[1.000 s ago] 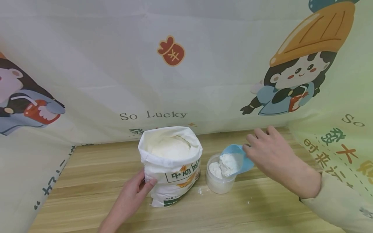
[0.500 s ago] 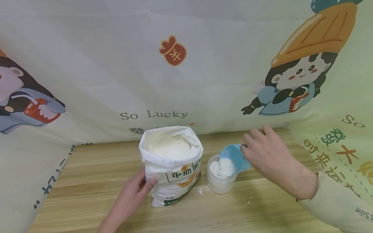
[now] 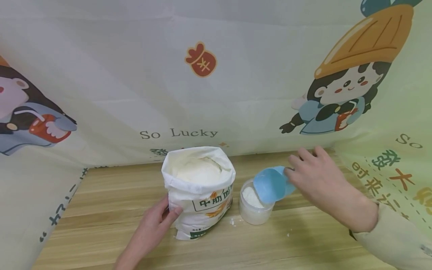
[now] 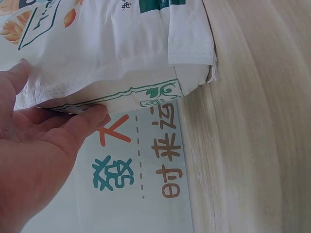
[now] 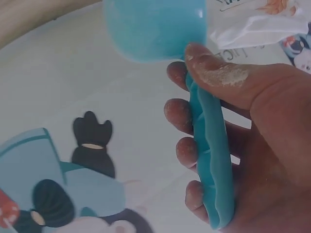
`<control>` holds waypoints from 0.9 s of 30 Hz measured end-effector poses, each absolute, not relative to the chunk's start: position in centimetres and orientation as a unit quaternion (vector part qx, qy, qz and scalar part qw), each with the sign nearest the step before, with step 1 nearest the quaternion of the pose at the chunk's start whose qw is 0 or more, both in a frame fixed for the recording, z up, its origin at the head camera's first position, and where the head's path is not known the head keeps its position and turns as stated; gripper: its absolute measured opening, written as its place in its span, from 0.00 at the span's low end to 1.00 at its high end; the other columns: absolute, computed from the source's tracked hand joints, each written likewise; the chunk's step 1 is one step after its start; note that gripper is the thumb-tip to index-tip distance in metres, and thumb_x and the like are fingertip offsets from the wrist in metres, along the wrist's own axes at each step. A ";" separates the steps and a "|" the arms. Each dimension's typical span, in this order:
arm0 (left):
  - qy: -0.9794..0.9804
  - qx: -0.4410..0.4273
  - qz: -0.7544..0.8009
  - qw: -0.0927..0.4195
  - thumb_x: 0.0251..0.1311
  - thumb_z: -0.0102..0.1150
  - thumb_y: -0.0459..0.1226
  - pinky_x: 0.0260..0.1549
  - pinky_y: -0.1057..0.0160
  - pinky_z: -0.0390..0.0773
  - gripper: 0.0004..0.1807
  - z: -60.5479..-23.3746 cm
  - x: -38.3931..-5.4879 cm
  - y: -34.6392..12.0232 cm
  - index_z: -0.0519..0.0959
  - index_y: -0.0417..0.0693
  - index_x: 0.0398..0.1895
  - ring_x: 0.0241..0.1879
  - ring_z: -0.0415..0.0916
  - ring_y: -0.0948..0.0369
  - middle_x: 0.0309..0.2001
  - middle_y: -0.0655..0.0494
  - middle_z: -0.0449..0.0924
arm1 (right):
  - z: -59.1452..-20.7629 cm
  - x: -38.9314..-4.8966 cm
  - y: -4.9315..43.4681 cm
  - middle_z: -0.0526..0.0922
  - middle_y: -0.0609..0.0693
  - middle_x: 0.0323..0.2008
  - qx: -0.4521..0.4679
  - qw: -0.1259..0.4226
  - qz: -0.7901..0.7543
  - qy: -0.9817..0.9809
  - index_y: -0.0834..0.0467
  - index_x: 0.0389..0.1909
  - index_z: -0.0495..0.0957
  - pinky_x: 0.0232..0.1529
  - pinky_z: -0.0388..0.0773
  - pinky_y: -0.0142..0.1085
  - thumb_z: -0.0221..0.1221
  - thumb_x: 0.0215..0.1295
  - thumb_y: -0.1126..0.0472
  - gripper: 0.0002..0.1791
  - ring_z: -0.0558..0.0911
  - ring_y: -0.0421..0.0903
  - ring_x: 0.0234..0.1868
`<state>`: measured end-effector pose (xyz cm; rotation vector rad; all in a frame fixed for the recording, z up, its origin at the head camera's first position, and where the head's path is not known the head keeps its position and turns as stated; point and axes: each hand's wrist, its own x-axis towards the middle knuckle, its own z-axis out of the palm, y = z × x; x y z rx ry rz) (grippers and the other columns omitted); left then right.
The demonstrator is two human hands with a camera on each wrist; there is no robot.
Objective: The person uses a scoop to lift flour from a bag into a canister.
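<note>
A white paper bag of flour point(image 3: 199, 213) stands with its top rolled wide, white powder showing inside. My left hand point(image 3: 156, 221) holds the bag's left side, thumb on the front; in the left wrist view the fingers point(image 4: 90, 119) reach round its edge. To the right of the bag, a clear plastic jar point(image 3: 255, 215) contains white flour point(image 3: 251, 197). My right hand point(image 3: 317, 183) grips a light blue scoop point(image 3: 270, 184), tipped over the jar's rim with no flour visible in its bowl. In the right wrist view the fingers curl round the scoop's handle point(image 5: 210, 150).
The wooden tabletop point(image 3: 111, 202) carries small spills of flour point(image 3: 232, 222) between bag and jar. A printed cloth point(image 3: 135, 75) with cartoon figures and lettering encloses the back and both sides.
The flour has slid out of the scoop into the jar, and the scoop has tipped further. The jar's heap looks lower than half a second ago. My left hand and the bag have stayed put.
</note>
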<state>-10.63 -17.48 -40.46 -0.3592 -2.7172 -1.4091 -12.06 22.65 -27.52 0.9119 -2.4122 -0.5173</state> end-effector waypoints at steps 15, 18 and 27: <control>-0.872 -0.115 -0.475 0.016 0.75 0.59 0.44 0.57 0.55 0.81 0.20 -40.6 -10.5 -17.4 0.78 0.47 0.64 0.60 0.80 0.54 0.60 0.50 0.82 | -29.2 -11.7 27.0 0.83 0.46 0.34 0.272 0.187 -0.044 -0.943 0.52 0.43 0.87 0.33 0.80 0.50 0.75 0.59 0.53 0.14 0.83 0.54 0.40; -0.872 -0.116 -0.475 0.019 0.75 0.59 0.45 0.56 0.56 0.81 0.20 -40.5 -10.5 -17.4 0.78 0.47 0.64 0.59 0.80 0.54 0.60 0.49 0.82 | -29.1 -11.4 27.4 0.84 0.47 0.36 0.271 0.189 -0.010 -0.944 0.54 0.46 0.87 0.34 0.82 0.50 0.70 0.65 0.51 0.14 0.83 0.55 0.41; -0.857 -0.133 -0.497 -0.008 0.66 0.70 0.49 0.68 0.44 0.68 0.42 -40.1 -10.8 -17.6 0.60 0.53 0.79 0.72 0.67 0.48 0.73 0.48 0.70 | -28.1 -11.4 26.9 0.86 0.45 0.37 0.268 0.236 0.057 -0.932 0.53 0.46 0.86 0.25 0.75 0.40 0.68 0.68 0.52 0.12 0.79 0.44 0.31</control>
